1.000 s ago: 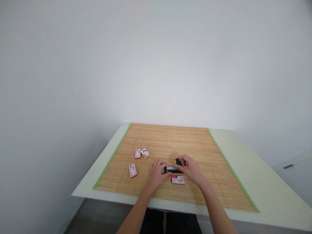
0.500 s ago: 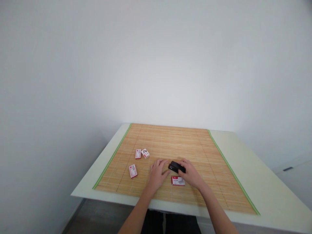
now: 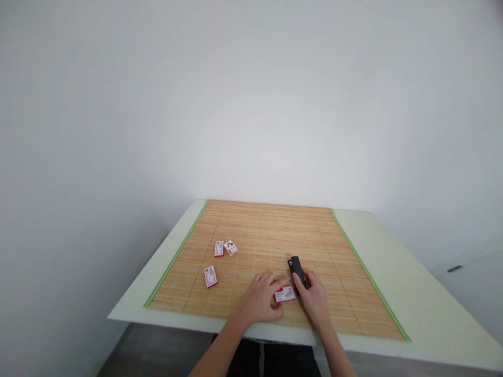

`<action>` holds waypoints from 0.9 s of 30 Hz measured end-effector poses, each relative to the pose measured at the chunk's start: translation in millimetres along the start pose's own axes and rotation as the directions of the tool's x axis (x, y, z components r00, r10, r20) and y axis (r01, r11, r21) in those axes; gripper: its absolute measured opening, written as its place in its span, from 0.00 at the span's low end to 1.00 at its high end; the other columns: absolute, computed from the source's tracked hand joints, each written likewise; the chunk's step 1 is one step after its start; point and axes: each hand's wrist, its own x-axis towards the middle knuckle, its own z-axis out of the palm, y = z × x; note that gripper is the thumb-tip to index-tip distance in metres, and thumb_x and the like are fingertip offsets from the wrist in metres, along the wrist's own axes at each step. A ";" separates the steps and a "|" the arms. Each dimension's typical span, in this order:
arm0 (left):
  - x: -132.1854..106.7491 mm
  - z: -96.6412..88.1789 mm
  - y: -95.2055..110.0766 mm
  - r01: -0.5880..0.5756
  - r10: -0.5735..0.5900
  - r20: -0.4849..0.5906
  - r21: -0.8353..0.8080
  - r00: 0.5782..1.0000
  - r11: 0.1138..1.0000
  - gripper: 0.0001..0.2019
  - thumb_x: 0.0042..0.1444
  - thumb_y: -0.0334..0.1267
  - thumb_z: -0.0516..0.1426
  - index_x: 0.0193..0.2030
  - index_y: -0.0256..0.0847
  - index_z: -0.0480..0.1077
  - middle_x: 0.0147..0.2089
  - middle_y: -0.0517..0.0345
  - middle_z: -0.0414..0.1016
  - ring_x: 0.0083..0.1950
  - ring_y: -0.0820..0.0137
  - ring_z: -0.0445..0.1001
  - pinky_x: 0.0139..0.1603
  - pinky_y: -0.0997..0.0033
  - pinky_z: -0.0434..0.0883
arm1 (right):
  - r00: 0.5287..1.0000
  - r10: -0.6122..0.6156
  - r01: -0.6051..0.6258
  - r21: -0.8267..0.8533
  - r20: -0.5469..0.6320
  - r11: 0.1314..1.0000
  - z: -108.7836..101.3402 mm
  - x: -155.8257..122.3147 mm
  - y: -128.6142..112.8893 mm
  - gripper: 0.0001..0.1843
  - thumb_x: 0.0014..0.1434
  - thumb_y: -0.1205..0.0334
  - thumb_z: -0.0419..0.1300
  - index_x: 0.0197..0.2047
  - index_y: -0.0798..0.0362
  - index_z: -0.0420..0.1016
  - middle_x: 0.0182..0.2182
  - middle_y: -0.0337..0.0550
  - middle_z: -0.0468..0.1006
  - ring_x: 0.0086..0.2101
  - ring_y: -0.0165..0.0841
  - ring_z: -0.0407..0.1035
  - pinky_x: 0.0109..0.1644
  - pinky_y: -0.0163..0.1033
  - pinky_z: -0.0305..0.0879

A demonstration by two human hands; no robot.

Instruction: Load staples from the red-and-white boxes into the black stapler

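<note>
My right hand is closed around a black stapler, which points away from me with its front end sticking out past the fingers. My left hand is at the left end of a small red-and-white staple box. Its thumb and fingers are apart around that end, and the index finger reaches over the box's upper edge. A gap shows between thumb and box. The box lies on the bamboo mat, just left of the stapler.
Farther left on the bamboo mat lie a red-and-white box, a second such box and a white box with a dark picture. The mat covers much of the white table, with a wall behind.
My right hand has turned the stapler from lying crosswise to pointing away from me, shifting it right. My left hand has moved right and nearer me, to the staple box.
</note>
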 end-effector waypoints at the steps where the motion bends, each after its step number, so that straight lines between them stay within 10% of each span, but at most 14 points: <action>1: 0.2 1.2 1.4 -0.002 0.002 0.018 0.013 1.000 1.000 0.42 0.49 0.43 0.66 0.72 0.59 0.60 0.57 0.53 0.73 0.58 0.53 0.69 0.60 0.54 0.63 | 1.000 -0.003 0.003 -0.006 0.000 1.000 -0.1 0.5 -0.6 0.25 0.64 0.38 0.58 0.48 0.51 0.80 0.36 0.46 0.79 0.35 0.41 0.70 0.41 0.44 0.66; 11: -6.6 -6.4 -16.0 0.251 -0.252 -0.110 -0.025 0.961 0.968 0.35 0.43 0.59 0.71 0.56 0.49 0.72 0.52 0.52 0.78 0.52 0.52 0.75 0.52 0.57 0.66 | 0.999 0.047 -0.046 -0.024 0.027 0.999 -4.9 0.2 -8.4 0.27 0.63 0.35 0.58 0.44 0.50 0.82 0.30 0.44 0.78 0.30 0.40 0.69 0.35 0.43 0.63; 27: 10.2 -17.5 -29.6 0.092 -0.093 -0.046 -0.024 0.995 0.995 0.27 0.48 0.53 0.70 0.53 0.48 0.75 0.49 0.54 0.76 0.51 0.56 0.73 0.51 0.61 0.67 | 0.979 0.019 -0.061 0.206 0.202 0.977 20.9 -23.8 -31.4 0.28 0.70 0.38 0.52 0.54 0.49 0.81 0.49 0.50 0.83 0.48 0.45 0.77 0.54 0.47 0.71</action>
